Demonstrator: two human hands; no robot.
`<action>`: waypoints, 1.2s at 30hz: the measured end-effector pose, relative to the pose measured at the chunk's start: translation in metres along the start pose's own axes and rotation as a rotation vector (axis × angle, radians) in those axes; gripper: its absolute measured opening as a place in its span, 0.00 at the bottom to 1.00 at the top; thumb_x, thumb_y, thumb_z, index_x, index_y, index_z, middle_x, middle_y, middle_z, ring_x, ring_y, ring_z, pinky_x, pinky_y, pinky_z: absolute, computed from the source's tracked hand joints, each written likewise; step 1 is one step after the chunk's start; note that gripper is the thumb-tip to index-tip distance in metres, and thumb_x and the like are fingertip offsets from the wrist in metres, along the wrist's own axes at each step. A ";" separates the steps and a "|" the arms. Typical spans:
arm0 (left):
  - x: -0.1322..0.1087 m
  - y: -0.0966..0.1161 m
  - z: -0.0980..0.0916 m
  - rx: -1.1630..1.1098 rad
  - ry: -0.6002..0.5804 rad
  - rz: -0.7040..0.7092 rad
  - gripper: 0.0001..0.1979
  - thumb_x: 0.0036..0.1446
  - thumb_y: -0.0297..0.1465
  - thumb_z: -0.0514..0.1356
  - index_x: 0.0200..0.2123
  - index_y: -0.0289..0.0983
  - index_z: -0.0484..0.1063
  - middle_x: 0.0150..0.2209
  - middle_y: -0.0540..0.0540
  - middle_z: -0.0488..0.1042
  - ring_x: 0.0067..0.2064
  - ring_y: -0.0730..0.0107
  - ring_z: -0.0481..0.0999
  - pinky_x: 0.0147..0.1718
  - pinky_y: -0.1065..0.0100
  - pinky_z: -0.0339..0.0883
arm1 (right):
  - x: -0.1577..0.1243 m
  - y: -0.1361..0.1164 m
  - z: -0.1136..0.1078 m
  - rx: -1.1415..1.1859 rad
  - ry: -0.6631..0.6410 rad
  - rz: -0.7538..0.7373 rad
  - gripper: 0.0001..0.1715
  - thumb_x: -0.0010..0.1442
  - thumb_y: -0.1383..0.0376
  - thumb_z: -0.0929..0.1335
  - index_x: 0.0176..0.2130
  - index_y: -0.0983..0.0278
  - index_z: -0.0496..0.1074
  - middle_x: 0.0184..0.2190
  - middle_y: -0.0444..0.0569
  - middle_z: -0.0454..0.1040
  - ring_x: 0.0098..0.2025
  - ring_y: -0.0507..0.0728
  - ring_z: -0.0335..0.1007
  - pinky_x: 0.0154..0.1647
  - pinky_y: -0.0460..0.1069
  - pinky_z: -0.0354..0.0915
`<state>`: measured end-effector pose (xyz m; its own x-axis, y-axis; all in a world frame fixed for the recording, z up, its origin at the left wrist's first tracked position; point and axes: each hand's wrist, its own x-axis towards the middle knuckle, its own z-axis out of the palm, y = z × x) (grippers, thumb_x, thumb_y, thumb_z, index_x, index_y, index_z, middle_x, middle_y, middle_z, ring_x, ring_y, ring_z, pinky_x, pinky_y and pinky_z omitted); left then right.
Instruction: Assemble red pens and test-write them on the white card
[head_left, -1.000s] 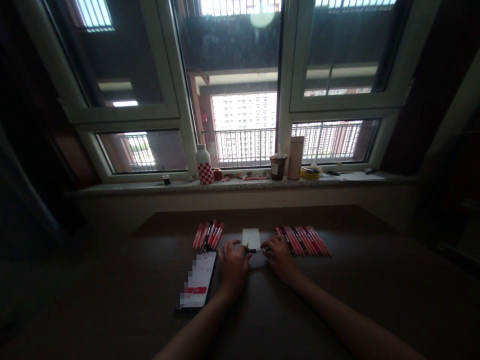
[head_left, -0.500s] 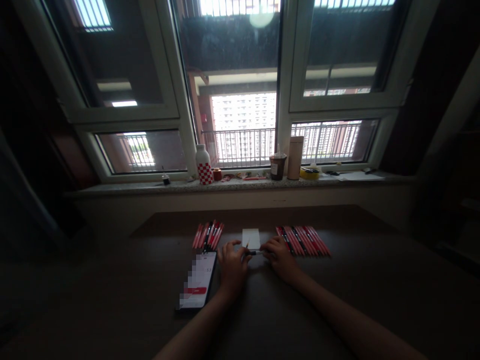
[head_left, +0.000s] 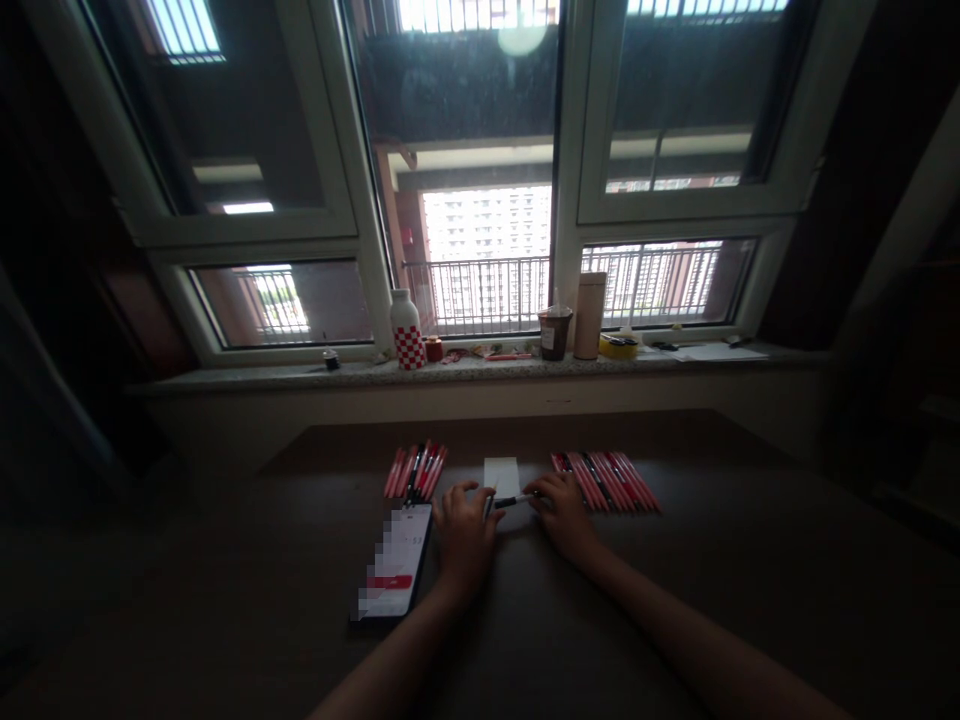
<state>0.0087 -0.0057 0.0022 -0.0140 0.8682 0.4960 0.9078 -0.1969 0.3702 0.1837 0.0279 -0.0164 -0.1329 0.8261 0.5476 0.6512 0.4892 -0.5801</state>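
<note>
My right hand [head_left: 561,512] is closed, its fingertips pinching one end of a black and white pen [head_left: 508,502]. The pen's dark end points left and lies close to my left thumb. My left hand [head_left: 463,528] is also closed, with a slim dark stick-like piece [head_left: 490,502] between thumb and index finger. Whether that piece is a cap or another pen is too small to tell. Just beyond both hands a small white paper pad [head_left: 501,472] lies on the table, its near edge partly hidden.
Red and black pens [head_left: 416,472] lie in a row at left, and a longer row of similar pens [head_left: 607,481] at right. A phone [head_left: 397,560] rests beside my left forearm. A checkered bottle [head_left: 409,335], a cup [head_left: 555,333] and a tumbler [head_left: 590,316] stand on the windowsill [head_left: 480,372].
The pen has shifted slightly right with my right hand and tilts a little more, its dark end now more exposed. The slim piece in my left hand has turned a little. Phone and pen rows stay put.
</note>
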 end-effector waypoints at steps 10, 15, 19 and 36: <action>-0.001 0.001 0.001 0.201 0.006 -0.064 0.09 0.56 0.35 0.57 0.39 0.42 0.75 0.50 0.43 0.66 0.55 0.55 0.59 0.55 0.49 0.47 | -0.001 -0.001 -0.001 -0.069 0.028 0.037 0.10 0.56 0.71 0.66 0.36 0.61 0.75 0.38 0.49 0.73 0.46 0.61 0.60 0.50 0.54 0.56; -0.002 -0.001 0.002 0.236 -0.002 -0.055 0.08 0.54 0.35 0.58 0.35 0.40 0.75 0.51 0.42 0.66 0.55 0.53 0.58 0.55 0.47 0.46 | -0.001 -0.002 -0.002 -0.088 0.018 0.028 0.10 0.57 0.71 0.65 0.36 0.60 0.75 0.38 0.49 0.72 0.46 0.61 0.59 0.50 0.54 0.56; -0.002 0.000 0.002 0.247 -0.008 -0.052 0.09 0.54 0.36 0.58 0.34 0.39 0.75 0.51 0.42 0.66 0.56 0.53 0.58 0.55 0.47 0.46 | -0.001 -0.001 -0.001 -0.098 0.018 0.025 0.10 0.57 0.71 0.65 0.37 0.61 0.75 0.37 0.49 0.72 0.46 0.61 0.59 0.50 0.54 0.56; -0.001 -0.002 0.007 0.225 0.010 -0.051 0.11 0.53 0.36 0.58 0.38 0.39 0.73 0.49 0.42 0.67 0.55 0.54 0.58 0.55 0.48 0.45 | -0.002 -0.003 -0.001 -0.125 0.027 0.029 0.09 0.57 0.70 0.65 0.36 0.62 0.74 0.37 0.51 0.72 0.45 0.61 0.61 0.48 0.53 0.57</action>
<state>0.0099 -0.0027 -0.0040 -0.0657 0.8699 0.4889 0.9764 -0.0449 0.2112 0.1824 0.0245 -0.0154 -0.0935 0.8308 0.5486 0.7425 0.4253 -0.5175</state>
